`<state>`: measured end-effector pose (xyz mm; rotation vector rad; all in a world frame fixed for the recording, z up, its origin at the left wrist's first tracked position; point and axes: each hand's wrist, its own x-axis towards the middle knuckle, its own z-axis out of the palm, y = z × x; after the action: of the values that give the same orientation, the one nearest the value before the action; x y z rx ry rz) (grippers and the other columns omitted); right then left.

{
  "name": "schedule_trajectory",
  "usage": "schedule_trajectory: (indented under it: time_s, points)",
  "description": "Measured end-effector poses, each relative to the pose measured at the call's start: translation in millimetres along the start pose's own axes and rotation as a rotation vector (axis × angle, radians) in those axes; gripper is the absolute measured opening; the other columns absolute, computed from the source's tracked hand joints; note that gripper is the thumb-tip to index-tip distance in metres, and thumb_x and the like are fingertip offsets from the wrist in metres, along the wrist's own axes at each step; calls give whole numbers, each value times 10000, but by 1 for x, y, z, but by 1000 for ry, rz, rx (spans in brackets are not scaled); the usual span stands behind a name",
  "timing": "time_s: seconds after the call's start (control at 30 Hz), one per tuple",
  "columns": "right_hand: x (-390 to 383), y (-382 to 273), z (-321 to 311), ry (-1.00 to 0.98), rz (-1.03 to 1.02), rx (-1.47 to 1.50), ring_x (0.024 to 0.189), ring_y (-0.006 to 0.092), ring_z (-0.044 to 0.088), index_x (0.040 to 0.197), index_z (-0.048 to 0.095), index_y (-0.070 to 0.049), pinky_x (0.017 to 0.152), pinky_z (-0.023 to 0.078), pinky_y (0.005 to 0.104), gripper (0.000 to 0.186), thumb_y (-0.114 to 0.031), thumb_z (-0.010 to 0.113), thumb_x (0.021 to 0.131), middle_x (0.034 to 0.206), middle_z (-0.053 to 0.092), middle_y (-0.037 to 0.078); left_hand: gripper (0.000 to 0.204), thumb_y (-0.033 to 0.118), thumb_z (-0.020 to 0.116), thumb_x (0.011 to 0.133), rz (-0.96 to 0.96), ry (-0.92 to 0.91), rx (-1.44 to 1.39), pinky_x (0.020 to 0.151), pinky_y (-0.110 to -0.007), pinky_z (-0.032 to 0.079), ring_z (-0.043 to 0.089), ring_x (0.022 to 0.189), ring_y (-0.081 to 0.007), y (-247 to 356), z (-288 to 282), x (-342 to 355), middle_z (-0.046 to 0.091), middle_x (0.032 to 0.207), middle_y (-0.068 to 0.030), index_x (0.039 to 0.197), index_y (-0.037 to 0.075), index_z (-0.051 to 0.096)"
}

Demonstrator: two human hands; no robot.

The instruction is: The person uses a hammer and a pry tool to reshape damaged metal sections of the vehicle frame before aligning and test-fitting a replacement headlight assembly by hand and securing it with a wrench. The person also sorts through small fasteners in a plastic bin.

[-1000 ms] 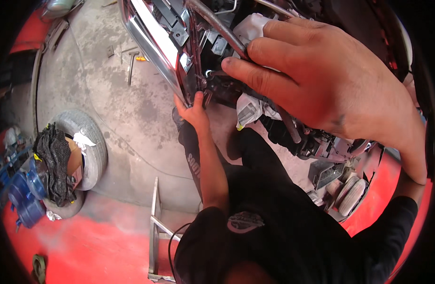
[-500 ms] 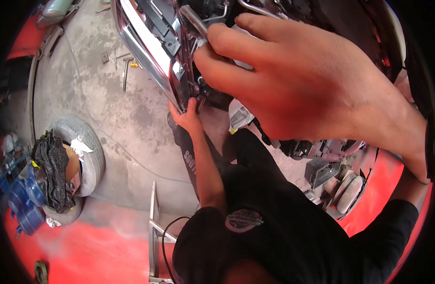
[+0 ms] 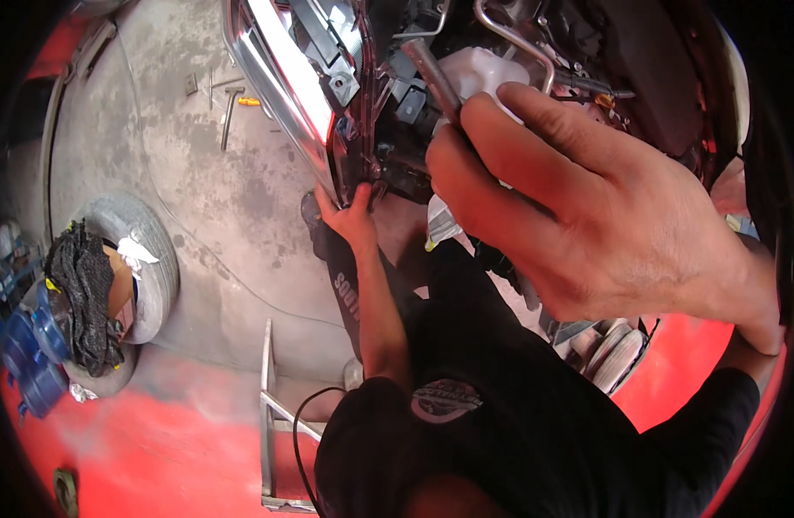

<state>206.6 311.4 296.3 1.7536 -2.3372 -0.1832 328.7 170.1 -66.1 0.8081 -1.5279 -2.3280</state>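
Observation:
My left hand (image 3: 349, 216) grips the lower end of a chrome-trimmed lamp housing (image 3: 289, 91) on the front of a vehicle. My much nearer right hand (image 3: 570, 198) is closed, its fingers curled by a dark tube (image 3: 427, 69) that they seem to hold; its fingertips are partly hidden. Behind them sit a translucent white reservoir (image 3: 479, 69) and a curved metal pipe (image 3: 539, 56) among dark engine-bay parts. A crumpled pale wrapped piece (image 3: 442, 223) hangs below.
Tyres (image 3: 155, 302) carry black wrap and cardboard at left, beside blue water jugs (image 3: 30, 363). Hand tools (image 3: 229, 116) lie on the floor (image 3: 207, 190). A metal stand (image 3: 267, 406) is at lower left. More wheels (image 3: 608, 354) are at right, near red surfaces.
My right hand has moved lower in the picture, its fingers more curled, exposing more of the reservoir and pipe. The tube appears shorter and steeper. My left hand stays on the lamp housing.

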Motion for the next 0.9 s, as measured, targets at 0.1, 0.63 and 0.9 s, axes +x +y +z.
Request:
schedule_trajectory:
  time_s: [0.1, 0.63, 0.9]
  points:
    - [5, 4, -24, -240, -38, 118, 1196, 338, 569, 1000, 706, 76, 1028, 541, 461, 529, -194, 650, 548, 1210, 590, 135, 746, 7, 848, 765, -92, -43, -216, 989, -308, 465, 603, 1117, -198, -14, -12, 5, 617, 1270, -83, 1422, -25, 497]
    - [21, -4, -27, -604, 651, 954, 570, 228, 610, 1376, 584, -17, 540, 510, 349, 604, 33, 677, 781, 740, 615, 117, 641, -11, 818, 788, 6, -35, 38, 945, -290, 482, 611, 1066, -170, 0, -5, 4, 636, 1208, -78, 1359, -33, 527]
    - [13, 5, -17, -154, 38, 346, 853, 256, 582, 1208, 649, -3, 706, 499, 347, 489, -92, 719, 732, 909, 554, 82, 670, 1, 833, 780, -16, 20, -25, 949, -298, 485, 600, 1077, -192, 8, 3, 3, 609, 1227, -117, 1356, -79, 501]
